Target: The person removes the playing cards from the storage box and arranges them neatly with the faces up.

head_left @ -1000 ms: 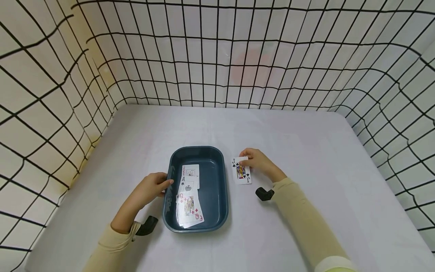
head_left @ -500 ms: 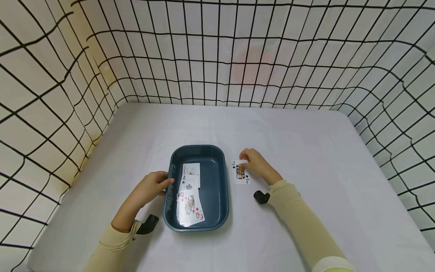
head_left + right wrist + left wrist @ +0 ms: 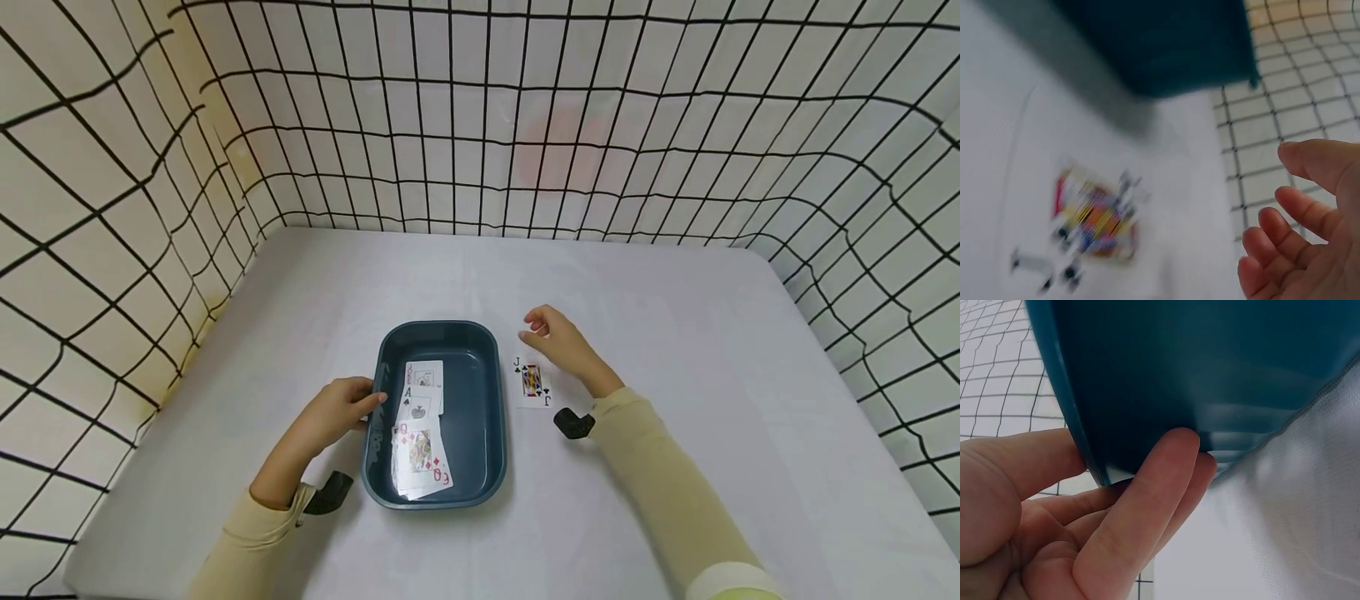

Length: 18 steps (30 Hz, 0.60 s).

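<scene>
A dark blue rounded rectangular tray point(image 3: 474, 450) sits on the white cloth-covered surface point(image 3: 675, 325), overlapping white rectangular playing cards point(image 3: 422, 454) in its left half, a white rectangular jack of clubs point(image 3: 532, 383) just right

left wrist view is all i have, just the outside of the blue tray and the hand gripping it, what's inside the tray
Observer: Several overlapping playing cards lie face up on the floor of the tray.
Operator: ok and over on the right side, anything held there
Observer: No, the right hand holds nothing.
Operator: any cards outside the tray
Observer: Yes, a jack of clubs lies face up on the white table, to the right of the tray.
</scene>
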Available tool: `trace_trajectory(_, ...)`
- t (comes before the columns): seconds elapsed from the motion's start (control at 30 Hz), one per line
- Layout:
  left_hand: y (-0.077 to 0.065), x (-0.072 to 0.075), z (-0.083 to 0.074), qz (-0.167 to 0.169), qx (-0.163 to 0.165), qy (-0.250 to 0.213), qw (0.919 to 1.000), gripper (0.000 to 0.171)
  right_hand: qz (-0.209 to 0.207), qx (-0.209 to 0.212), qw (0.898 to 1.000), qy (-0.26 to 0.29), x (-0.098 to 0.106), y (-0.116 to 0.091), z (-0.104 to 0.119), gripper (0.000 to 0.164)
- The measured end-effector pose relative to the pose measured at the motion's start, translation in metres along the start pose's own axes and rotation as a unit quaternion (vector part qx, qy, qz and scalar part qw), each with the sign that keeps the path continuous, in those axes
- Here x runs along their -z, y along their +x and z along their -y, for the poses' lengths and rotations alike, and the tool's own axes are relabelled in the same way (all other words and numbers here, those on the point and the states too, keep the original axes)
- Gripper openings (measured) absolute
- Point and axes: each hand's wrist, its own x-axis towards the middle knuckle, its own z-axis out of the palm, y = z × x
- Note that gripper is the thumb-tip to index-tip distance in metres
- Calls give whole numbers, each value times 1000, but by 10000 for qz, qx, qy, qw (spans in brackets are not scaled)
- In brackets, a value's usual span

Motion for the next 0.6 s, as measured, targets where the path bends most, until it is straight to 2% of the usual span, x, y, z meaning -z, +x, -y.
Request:
trace_trajectory(0.13,1,0,0,-32,29,20,10000,28,37,504,9987,-23,-7,6,33,32)
trace_trajectory(0.27,1,-2,1,-45,90,24,9999,29,323,852,9958,-81,-23,9,66,34)
trace_trajectory(0.43,1,-2,3,-77,75,41,9999,28,951,1139,9884,-308,-55,13,94,42)
trace_trajectory(0.6,2,-1,3,-33,-1,16,10000,26,1740,987,9731,-1142,-88,14,108,58)
